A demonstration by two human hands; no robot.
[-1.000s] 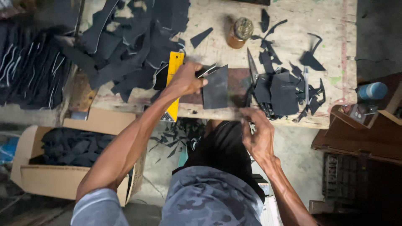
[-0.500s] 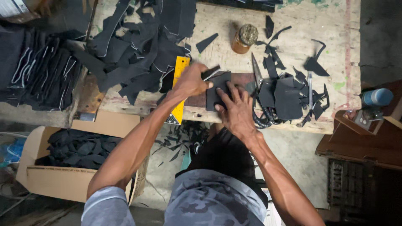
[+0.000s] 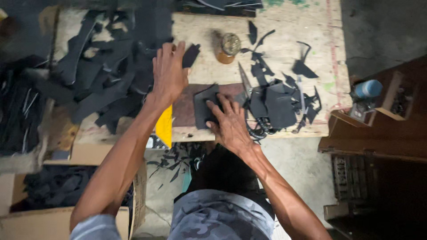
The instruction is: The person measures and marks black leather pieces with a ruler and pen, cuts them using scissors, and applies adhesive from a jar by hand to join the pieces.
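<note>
Wooden bench (image 3: 284,26) crowded; black offcut heap (image 3: 106,84) at 10 o'clock. Left hand (image 3: 169,73) spread flat, fingers apart, over heap edge, gripping nothing. Right hand (image 3: 229,122) pressing dark sheet (image 3: 203,109) at bench centre, fingers splayed, not clamped. Yellow ruler (image 3: 164,126) overhanging front edge at 7 o'clock, likely to drop if nudged. Blade (image 3: 244,80) at 1 o'clock of right hand, near fingers: cut risk. Jar (image 3: 229,46) at 12 could tip.
</note>
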